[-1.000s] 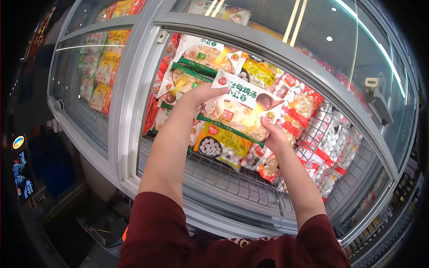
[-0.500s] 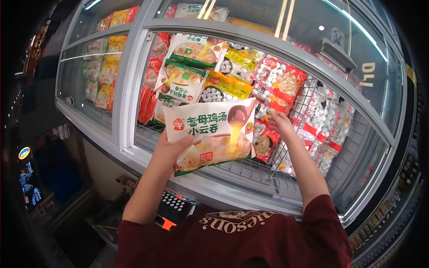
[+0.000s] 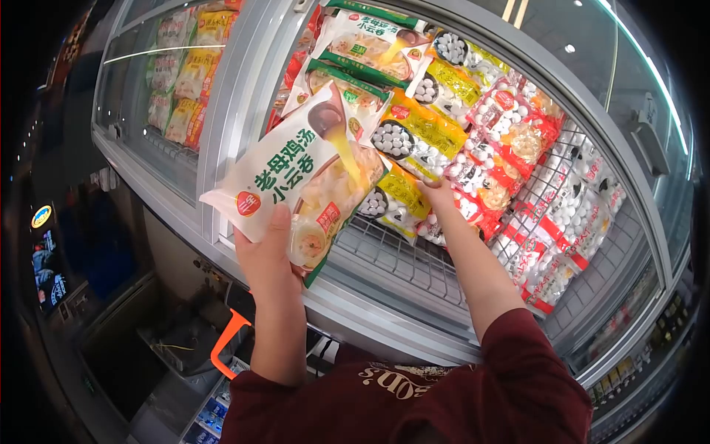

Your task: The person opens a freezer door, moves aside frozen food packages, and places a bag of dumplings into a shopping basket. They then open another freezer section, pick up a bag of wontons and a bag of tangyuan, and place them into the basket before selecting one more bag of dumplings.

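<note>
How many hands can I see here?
2: the left hand holds a white bag up by one side, and the right hand is beside a yellow bag.

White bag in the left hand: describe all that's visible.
The white bag looks like glossy, flexible plastic, printed with green characters, a red logo, dumplings and a ladle pouring yellow liquid; its bottom edge is green. No opening shows. Tilted, it's gripped near a lower corner by the left hand, thumb on the front, at the freezer frame. Contact with the bags behind is unclear.
</note>
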{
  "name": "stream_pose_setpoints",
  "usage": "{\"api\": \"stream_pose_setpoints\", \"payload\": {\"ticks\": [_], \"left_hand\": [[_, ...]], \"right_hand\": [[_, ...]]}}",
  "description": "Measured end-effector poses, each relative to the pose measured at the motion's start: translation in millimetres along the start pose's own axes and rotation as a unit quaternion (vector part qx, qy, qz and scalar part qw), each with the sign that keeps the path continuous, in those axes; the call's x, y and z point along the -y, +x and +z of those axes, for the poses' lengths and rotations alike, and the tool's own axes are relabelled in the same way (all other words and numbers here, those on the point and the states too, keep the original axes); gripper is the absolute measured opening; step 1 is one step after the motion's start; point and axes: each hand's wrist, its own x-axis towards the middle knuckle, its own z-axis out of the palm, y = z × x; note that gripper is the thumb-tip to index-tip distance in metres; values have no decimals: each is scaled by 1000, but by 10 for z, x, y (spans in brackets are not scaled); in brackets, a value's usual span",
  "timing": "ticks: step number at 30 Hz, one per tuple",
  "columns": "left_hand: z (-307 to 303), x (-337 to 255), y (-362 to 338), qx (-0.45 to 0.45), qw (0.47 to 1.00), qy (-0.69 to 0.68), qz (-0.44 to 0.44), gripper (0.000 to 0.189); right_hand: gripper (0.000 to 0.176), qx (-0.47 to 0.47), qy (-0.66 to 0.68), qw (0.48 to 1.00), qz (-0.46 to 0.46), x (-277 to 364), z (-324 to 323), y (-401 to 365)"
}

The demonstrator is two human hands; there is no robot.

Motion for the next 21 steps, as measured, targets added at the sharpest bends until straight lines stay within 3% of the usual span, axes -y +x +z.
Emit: {"api": "stream_pose_setpoints", "payload": {"ticks": [2, 5, 8, 11, 13, 14, 16, 18, 21], "left_hand": [[-8, -4, 3, 12, 1000, -11, 5, 47], [5, -25, -22, 12, 1000, -14, 2, 44], [23, -36, -68, -8, 1000, 22, 7, 41], [15, 17, -118, 7, 993, 106, 42, 40], [8, 48, -147, 25, 989, 135, 48, 39], [15, 28, -157, 32, 990, 130, 40, 38], [11, 36, -170, 50, 993, 101, 34, 37], [-6, 50, -187, 63, 990, 118, 42, 39], [-28, 31, -198, 79, 988, 128, 41, 40]], "right_hand": [[39, 39, 12, 999, -3, -267, 28, 233], [33, -42, -104, 991, -77, 154, -88, -197], [34, -137, -151, 942, -266, 156, -31, 39], [36, -36, 10, 956, -292, 651, 317, 225], [43, 31, 123, 981, -149, 1284, 481, 53], [43, 109, 216, 966, -93, 1388, 579, 169], [44, 258, 385, 886, 29, 1500, 810, 495], [41, 228, 388, 891, 58, 1489, 1006, 684], [32, 190, 351, 917, 16, 1695, 990, 333]]}}
